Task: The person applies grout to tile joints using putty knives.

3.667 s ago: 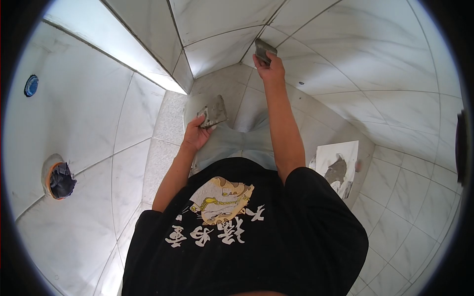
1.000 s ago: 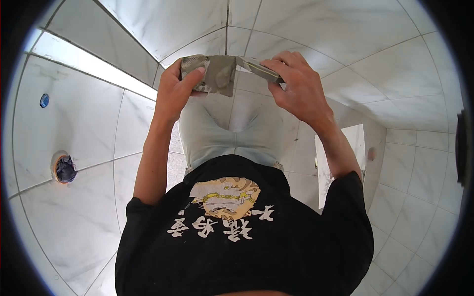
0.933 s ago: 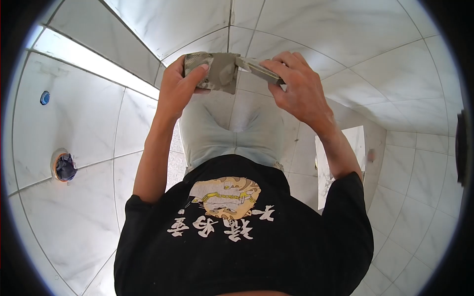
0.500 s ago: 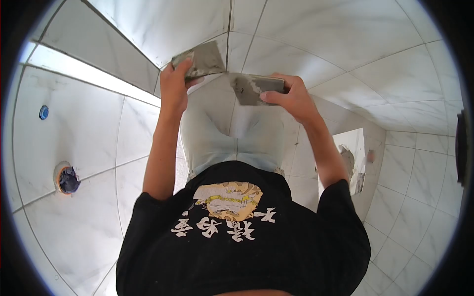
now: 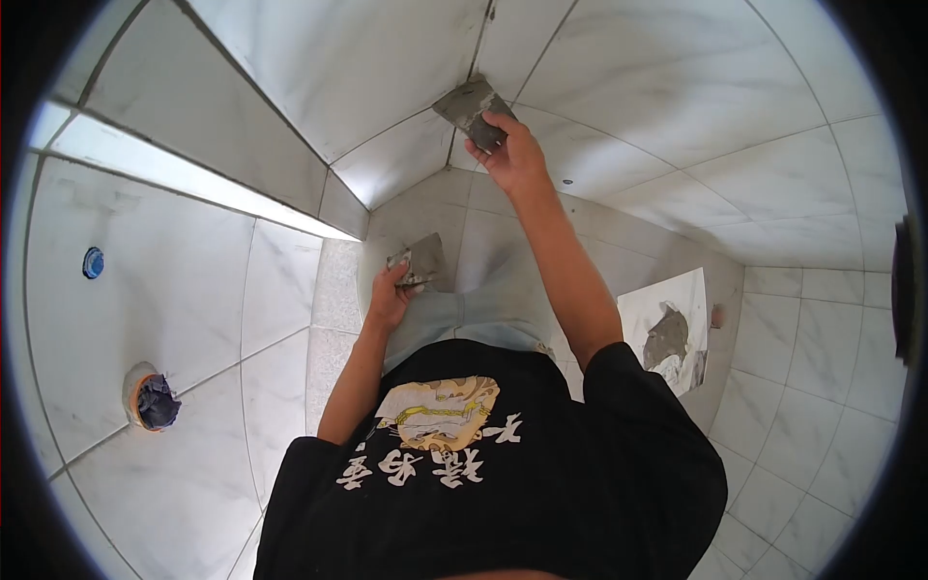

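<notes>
My right hand [image 5: 514, 159] is closed around a flat grey scraper [image 5: 466, 104], reaching up to the wall corner. The scraper's far edge lies at the dark joint [image 5: 474, 60] between the marbled wall tiles, and it appears to touch there. Lower down, in front of my thighs, my left hand [image 5: 389, 298] grips a second flat grey scraper [image 5: 427, 253], smeared with pale grey paste and held away from the wall. The thumbs lie across the blades; any handles are hidden by my fingers.
To the right on the floor lies a white board [image 5: 691, 300] with a heap of grey paste [image 5: 667, 336]. An orange-rimmed pipe opening [image 5: 155, 401] stuffed with dark material and a blue plug [image 5: 93, 262] sit in the left tiles. A ledge [image 5: 193, 176] runs along the left.
My right hand has moved up and left to the corner joint with its scraper. My left hand has dropped with the other scraper to before my thighs. The view has shifted slightly.
</notes>
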Available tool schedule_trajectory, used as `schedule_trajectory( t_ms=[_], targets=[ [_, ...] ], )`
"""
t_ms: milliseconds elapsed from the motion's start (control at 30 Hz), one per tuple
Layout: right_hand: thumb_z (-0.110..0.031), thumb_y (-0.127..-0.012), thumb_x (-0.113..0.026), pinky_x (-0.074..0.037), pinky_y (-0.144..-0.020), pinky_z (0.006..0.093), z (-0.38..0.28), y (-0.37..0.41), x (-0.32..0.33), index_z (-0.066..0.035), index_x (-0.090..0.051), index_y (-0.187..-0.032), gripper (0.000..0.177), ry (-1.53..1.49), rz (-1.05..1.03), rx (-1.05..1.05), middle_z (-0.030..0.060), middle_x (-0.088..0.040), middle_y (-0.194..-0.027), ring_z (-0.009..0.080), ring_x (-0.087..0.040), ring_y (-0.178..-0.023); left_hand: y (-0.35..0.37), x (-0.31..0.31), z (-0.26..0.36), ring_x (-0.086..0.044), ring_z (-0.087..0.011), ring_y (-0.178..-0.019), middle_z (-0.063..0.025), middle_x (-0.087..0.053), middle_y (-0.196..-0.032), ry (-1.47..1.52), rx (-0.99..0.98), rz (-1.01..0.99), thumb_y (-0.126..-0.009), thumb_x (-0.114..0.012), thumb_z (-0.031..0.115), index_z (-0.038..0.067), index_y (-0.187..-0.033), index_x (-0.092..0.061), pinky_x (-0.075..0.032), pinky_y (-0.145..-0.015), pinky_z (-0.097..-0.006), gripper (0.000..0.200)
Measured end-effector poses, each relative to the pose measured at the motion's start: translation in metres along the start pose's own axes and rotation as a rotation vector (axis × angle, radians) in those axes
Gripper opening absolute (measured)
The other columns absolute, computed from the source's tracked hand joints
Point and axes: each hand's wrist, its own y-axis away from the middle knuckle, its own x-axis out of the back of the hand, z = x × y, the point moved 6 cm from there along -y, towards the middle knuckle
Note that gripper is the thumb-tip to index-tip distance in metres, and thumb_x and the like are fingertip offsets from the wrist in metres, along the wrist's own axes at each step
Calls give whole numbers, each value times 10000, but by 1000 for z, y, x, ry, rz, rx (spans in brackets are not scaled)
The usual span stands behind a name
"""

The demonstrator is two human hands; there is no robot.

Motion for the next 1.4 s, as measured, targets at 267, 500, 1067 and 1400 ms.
schedule_trajectory(
  t_ms=[267,500,1067,1400],
  targets=[
    [-81,-843,-690,-556,-814,433,16,-9,1,-35,-563,-1085,277,32,60,-37,102,-580,-1030,232,-586,-907,-2,28,9,-687,-147,-846,-40,-674,-1010,43,0,28,-967,-577,166,60,-1159,-568,-620,-690,-304,219],
    [-66,-861,-674,-595,-801,437,0,-14,-14,18,-582,-1068,241,45,26,6,125,-610,-1021,244,-609,-881,2,30,12,-693,-154,-887,-45,-676,-1038,51,-28,-7,-964,-581,166,58,-1182,-558,-623,-698,-306,244],
    [-60,-835,-718,-611,-822,387,-78,27,-95,40,-568,-977,229,73,-58,218,160,-583,-984,281,-607,-909,4,27,8,-702,-176,-811,-56,-688,-978,94,-80,-33,-954,-586,156,48,-1134,-584,-621,-654,-318,210],
    [-107,-893,-663,-572,-792,397,-142,62,-153,5,-618,-974,145,80,-224,362,139,-624,-917,241,-621,-848,0,31,1,-699,-178,-807,-50,-689,-983,117,-55,-24,-955,-575,154,53,-1134,-588,-620,-656,-322,206]
  ],
)
